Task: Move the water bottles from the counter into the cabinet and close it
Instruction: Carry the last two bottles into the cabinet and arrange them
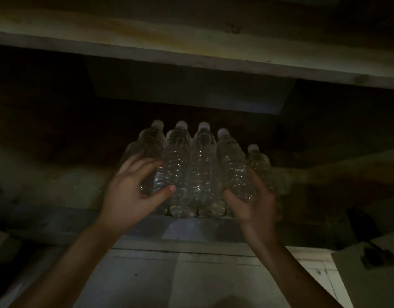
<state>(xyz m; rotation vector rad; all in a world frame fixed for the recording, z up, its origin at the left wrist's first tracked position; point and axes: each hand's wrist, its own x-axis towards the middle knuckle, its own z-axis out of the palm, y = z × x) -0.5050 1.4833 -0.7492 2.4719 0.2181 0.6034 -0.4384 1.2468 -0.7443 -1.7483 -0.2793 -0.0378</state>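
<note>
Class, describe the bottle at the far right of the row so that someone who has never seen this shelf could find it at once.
Look into the dark open wooden cabinet shelf, where clear ribbed plastic water bottles with pale caps stand in a row. Follow the row to its right end, just beyond the right hand. The last clear plastic bottle there has the lowest cap of the row.

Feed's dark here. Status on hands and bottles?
Left hand cupped on the end bottle, grip unclear. Right hand wrapped round a bottle's base. Five water bottles upright in a row on the cabinet shelf. Nothing blocking.
</note>
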